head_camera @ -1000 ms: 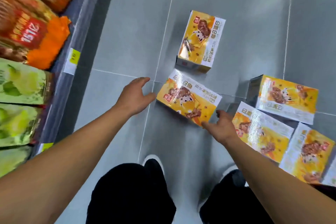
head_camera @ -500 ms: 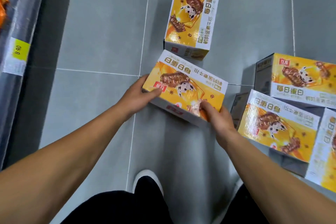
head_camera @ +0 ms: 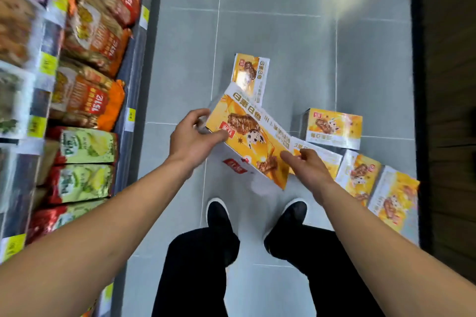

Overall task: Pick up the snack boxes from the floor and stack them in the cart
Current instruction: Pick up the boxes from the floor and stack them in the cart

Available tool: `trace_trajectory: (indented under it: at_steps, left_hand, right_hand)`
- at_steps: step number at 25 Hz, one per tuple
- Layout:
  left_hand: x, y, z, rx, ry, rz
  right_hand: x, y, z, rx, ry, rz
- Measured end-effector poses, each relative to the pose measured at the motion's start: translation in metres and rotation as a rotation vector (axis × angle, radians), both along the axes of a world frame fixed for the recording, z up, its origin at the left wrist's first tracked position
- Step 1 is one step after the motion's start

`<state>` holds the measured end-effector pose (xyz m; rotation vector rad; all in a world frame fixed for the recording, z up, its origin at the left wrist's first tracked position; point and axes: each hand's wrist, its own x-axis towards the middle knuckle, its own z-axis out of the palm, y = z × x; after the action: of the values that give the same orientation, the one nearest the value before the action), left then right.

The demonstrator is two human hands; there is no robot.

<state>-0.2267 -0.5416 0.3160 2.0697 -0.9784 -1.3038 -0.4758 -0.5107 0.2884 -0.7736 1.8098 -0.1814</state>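
Hands hold box; shelf left.

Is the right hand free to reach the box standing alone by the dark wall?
Probably not yet: the right hand and left hand both hold the lifted box. The standing box itself lies unobstructed.

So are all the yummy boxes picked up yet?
Not yet. No cart shows, so nothing looks stacked. The left hand and right hand grip one lifted box. Still on the floor: the far box, the box on the right and a few more by the right foot.
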Motion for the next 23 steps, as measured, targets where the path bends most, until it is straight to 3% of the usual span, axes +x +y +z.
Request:
trace_trajectory:
  at_steps: [3,7,12,17,23]
  left_hand:
    - [-0.020,0.003,0.121,-0.109,-0.192,-0.251]
    - [-0.045,0.004,0.240,-0.165,-0.211,-0.528]
    - [-0.077,0.015,0.339,-0.249,-0.184,-0.869]
    - [-0.090,0.020,0.359,-0.235,-0.278,-0.924]
    - [-0.035,0.007,0.350,-0.019,-0.399,-1.019]
  right_hand:
    - [-0.017,0.002,0.114,-0.242,0.120,0.174]
    - [-0.024,-0.022,0.229,-0.600,0.151,0.572]
    - [-0.021,-0.029,0.331,-0.626,0.095,1.055]
    - [-0.029,-0.022,0.348,-0.519,0.034,0.927]
    - [-0.073,0.007,0.367,-0.436,-0.255,0.377]
